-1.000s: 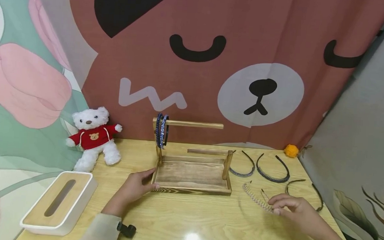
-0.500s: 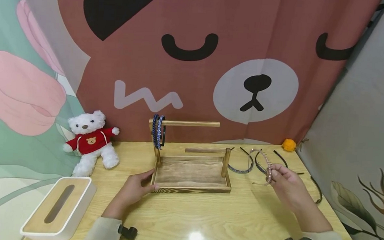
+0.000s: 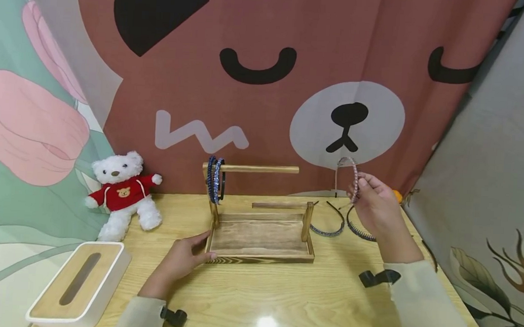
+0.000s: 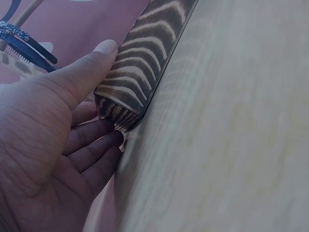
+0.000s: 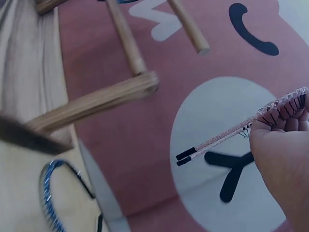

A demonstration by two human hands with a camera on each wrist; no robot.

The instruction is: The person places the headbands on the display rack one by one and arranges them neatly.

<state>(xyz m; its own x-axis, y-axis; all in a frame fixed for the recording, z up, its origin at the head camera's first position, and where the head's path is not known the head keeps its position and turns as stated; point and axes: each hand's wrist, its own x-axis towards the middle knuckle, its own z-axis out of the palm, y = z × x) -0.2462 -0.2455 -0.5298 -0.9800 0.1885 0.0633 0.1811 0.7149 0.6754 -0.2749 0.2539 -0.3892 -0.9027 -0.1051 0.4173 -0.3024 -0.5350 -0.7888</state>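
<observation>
A pink beaded headband (image 3: 356, 183) with dark teeth is pinched in my right hand (image 3: 377, 204), raised above the table at the stand's right. In the right wrist view the headband (image 5: 241, 126) points its two black tips to the left. My left hand (image 3: 181, 258) holds the front left corner of the wooden display stand (image 3: 261, 258). There, in the left wrist view, the thumb lies on the striped front board (image 4: 140, 63) and the fingers touch its end. Blue headbands (image 3: 216, 181) and a black one hang at the left end of the stand's upper bar (image 3: 261, 169).
On the table right of the stand lie a blue headband (image 3: 329, 233) and a dark toothed headband (image 3: 360, 232), partly behind my right arm. A lower bar (image 3: 279, 206) juts leftward from the stand's right post. A tissue box (image 3: 78, 282) and white teddy bear (image 3: 124, 191) are at left.
My right hand has picked the pink headband off the table, lifting it up and slightly left. My left hand has stayed at the stand's corner.
</observation>
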